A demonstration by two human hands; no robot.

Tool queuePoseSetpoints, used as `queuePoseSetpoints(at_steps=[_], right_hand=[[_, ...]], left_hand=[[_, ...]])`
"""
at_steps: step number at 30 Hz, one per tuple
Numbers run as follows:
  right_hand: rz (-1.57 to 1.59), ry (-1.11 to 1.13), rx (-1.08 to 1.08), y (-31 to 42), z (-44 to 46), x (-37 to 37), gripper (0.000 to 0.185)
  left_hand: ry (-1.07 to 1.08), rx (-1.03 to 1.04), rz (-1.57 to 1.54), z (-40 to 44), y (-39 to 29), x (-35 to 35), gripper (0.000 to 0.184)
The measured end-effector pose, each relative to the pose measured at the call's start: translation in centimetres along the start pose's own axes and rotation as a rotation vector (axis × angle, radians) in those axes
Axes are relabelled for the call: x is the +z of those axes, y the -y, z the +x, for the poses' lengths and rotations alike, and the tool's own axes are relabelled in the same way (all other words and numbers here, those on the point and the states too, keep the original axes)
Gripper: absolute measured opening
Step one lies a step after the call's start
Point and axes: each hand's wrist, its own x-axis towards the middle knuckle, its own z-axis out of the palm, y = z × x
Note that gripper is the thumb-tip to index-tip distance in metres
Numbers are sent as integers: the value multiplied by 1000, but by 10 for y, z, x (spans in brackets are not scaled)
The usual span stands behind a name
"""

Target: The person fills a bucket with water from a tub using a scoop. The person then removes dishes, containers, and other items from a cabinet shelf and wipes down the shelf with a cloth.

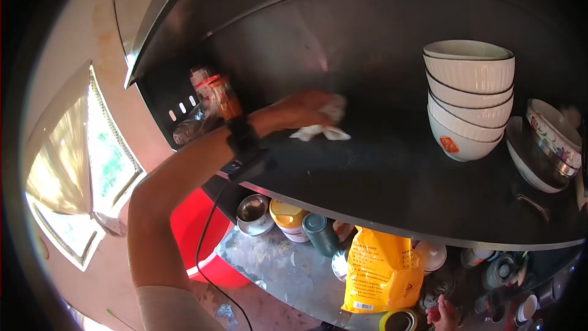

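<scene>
So, left hand (306, 108) clutching white cloth (321, 133).

From my end I make out a pale, greyish short sleeve (173, 308) at the lower left of the frame, a wide black strap (237, 129) with a boxy black unit (251, 162) behind the bare left hand (309, 110), and a bare right hand (445, 317) at the bottom.
</scene>
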Motion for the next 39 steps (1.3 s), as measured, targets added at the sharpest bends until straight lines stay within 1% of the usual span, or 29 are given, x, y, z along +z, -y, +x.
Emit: queuePoseSetpoints(at_steps=[2,3,4,5,6,7,8,10,11,12,13,15,16,18,19,21,22,24,25,26,28,29,30,31,33,34,36,38,39], right_hand=[[-44,4,3,11,-5,13,22],[-82,11,-1,14,-5,20,23],[-82,112,-2,15,-3,20,25],[-88,116,-6,14,-2,19,25],[-112,105,-31,11,-1,18,26],[-128,92,-57,9,1,19,27],[-115,61,-37,8,1,19,26],[-148,60,-15,14,0,12,26],[-183,62,-2,16,1,8,25],[-152,50,16,12,6,1,24],[-154,47,16,14,4,1,24],[-226,-3,-87,22,-2,6,24],[-233,-6,-84,23,-2,8,24],[-106,31,-26,22,1,13,25],[-112,32,-21,23,2,19,25],[-153,109,34,29,3,32,27],[-170,153,31,33,0,36,29],[-175,159,38,30,1,30,29],[-177,159,47,25,2,27,29],[-112,91,73,19,4,23,28],[-99,60,79,23,0,14,27],[-95,27,76,27,0,9,26],[-147,62,71,24,3,-3,24],[-153,68,67,26,2,-4,24],[-66,-30,68,28,1,-1,24],[-177,4,41,23,3,-8,28],[-130,49,59,20,6,-10,28],[-66,89,69,17,8,-3,28],[-10,67,90,16,7,5,26]], left_hand=[[76,84,-82,6,-38,14,34],[70,83,-75,5,-47,16,34],[66,228,28,2,-53,19,34],[61,372,131,-2,-55,22,35],[99,422,127,-12,-50,18,38],[128,391,128,-28,-47,11,38],[163,360,127,-45,-42,2,38],[177,138,64,-71,-5,-18,37],[118,-12,92,-85,9,-28,37],[52,-157,126,-91,16,-34,38],[52,-155,123,-91,19,-29,38],[-119,-136,170,-89,24,-19,38],[-36,-33,-79,-80,18,-10,40],[20,158,23,-63,-34,8,38],[22,152,18,-58,-57,13,38],[97,322,107,-51,-85,20,38],[96,321,108,-53,-82,15,38],[81,189,49,-67,-67,-10,36],[30,32,23,-78,-56,-27,36],[-20,-123,-3,-92,-45,-44,36],[-156,-292,186,-121,-4,-60,36],[-154,-342,315,-134,17,-62,36],[-153,-394,439,-142,37,-60,37],[-159,-399,437,-142,61,-53,37],[-260,-136,456,-139,98,-43,30],[-168,-217,444,-123,63,-43,26],[-92,-312,391,-90,82,-36,23],[-190,-62,317,-53,80,-16,28],[-121,-50,84,-39,58,-6,32]])
